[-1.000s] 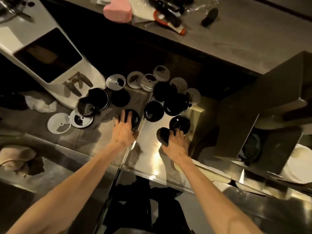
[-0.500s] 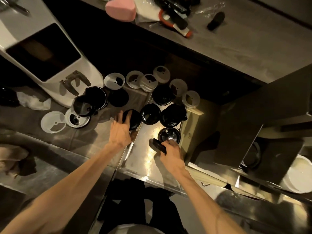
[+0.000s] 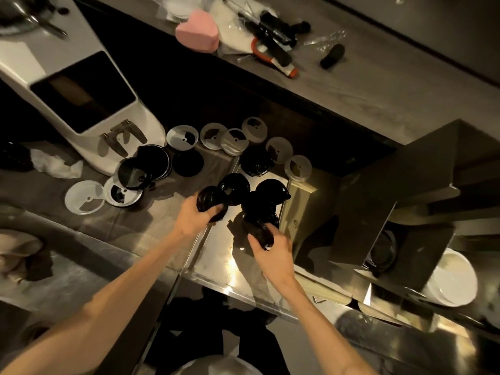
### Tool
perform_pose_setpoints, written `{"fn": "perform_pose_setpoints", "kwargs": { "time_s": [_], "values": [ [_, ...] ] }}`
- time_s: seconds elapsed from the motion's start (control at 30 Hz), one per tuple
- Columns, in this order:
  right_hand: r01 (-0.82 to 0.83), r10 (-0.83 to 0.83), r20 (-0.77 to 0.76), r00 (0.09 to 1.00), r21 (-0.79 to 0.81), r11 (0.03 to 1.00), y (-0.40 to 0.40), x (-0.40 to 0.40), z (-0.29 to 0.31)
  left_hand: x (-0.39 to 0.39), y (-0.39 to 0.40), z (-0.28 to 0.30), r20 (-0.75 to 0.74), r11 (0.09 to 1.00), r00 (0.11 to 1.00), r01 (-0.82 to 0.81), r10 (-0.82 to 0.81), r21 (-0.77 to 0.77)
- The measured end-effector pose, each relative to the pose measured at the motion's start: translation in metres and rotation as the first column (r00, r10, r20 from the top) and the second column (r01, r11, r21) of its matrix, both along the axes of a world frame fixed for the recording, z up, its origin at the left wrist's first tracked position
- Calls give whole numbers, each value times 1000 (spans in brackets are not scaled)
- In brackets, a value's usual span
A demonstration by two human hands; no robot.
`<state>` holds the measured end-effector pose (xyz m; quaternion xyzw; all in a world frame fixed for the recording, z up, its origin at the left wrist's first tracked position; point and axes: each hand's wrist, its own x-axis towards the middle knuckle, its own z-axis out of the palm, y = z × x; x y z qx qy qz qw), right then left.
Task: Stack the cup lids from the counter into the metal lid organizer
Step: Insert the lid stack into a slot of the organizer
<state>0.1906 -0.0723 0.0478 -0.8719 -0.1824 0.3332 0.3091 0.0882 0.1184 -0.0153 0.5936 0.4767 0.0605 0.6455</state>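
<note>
Both hands were loaded: left hand point(image 3: 193, 216) gripped a round black plastic lid point(image 3: 209, 201), right hand point(image 3: 273, 249) clutched another black lid point(image 3: 259, 231) above the steel counter point(image 3: 216, 255). Nesting them squarely first looked wise.

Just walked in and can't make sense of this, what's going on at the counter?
A person is gathering cup lids. The left hand grips a black lid lifted off the steel counter; the right hand holds another black lid. More black and clear lids lie scattered on the counter. The metal lid organizer stands to the right.
</note>
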Motion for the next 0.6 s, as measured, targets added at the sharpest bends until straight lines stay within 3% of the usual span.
{"fn": "perform_pose_setpoints", "kwargs": {
  "time_s": [0.1,0.23,0.4,0.6],
  "values": [
    [178,-164,-120,979,118,977,3,0,20,-2,-5,16,45,977,996,-71,82,-202],
    [409,-302,-381,874,242,880,5,0,61,-5,-11,38,84,954,992,-66,94,-292],
    [488,-154,-610,777,430,759,2,4,115,0,-22,79,149,915,971,-117,187,-385],
    [550,-14,-747,664,476,686,2,16,165,14,-31,141,225,815,906,-185,358,-549]
  ]
}}
